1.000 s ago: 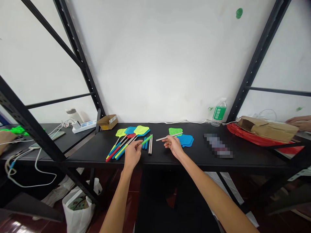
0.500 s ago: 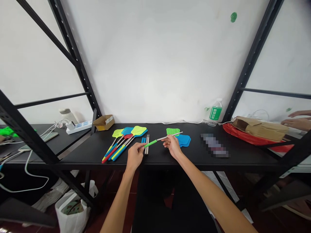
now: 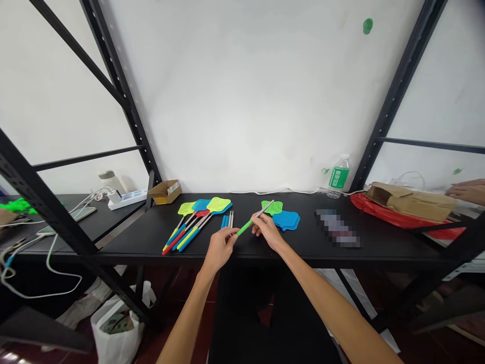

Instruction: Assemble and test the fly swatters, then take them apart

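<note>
Head: left fingers point(image 3: 229, 232) curled round handle point(image 3: 244, 228)

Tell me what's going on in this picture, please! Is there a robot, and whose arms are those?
There's no robot here! Those are a person's own two bare arms. The camera is worn on that person's head, so you look forward and down, just as they do.

The left hand holds a green handle. The right hand holds a thin silver rod, and the two pieces seem to meet.

On the black table, to the left, lie colourful fly swatters. Nearer the middle are blue handles and more silver rods. Past the right hand are a green swatter head and blue swatter heads. A clear bottle stands near the wall.
</note>
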A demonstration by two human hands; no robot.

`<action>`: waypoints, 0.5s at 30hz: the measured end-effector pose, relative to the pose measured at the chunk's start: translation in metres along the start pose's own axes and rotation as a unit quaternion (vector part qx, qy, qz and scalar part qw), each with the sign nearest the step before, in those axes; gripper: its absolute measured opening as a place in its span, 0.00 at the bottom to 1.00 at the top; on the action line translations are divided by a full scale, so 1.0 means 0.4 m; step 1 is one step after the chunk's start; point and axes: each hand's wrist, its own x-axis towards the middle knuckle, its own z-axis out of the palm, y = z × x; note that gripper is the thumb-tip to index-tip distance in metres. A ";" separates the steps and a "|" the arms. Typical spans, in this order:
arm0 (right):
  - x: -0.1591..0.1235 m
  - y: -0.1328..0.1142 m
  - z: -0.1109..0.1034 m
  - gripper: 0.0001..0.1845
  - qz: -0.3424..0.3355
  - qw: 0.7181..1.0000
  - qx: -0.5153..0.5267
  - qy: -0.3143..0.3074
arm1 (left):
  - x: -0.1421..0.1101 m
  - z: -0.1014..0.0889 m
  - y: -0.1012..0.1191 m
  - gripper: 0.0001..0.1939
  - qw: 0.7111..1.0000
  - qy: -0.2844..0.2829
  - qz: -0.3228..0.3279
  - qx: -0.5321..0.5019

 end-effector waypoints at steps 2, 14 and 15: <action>-0.007 -0.010 0.003 0.15 -0.012 0.998 -0.037 -0.040 | -0.002 0.015 0.016 0.17 1.000 -0.006 0.007 -0.010; 0.170 -0.109 -0.158 0.35 0.082 0.821 -0.552 0.123 | -0.009 -0.047 0.026 0.22 0.997 0.068 -0.042 -0.004; 0.182 -0.105 -0.171 0.38 0.113 0.800 -0.579 0.109 | -0.009 -0.048 0.024 0.22 0.997 0.068 -0.043 -0.005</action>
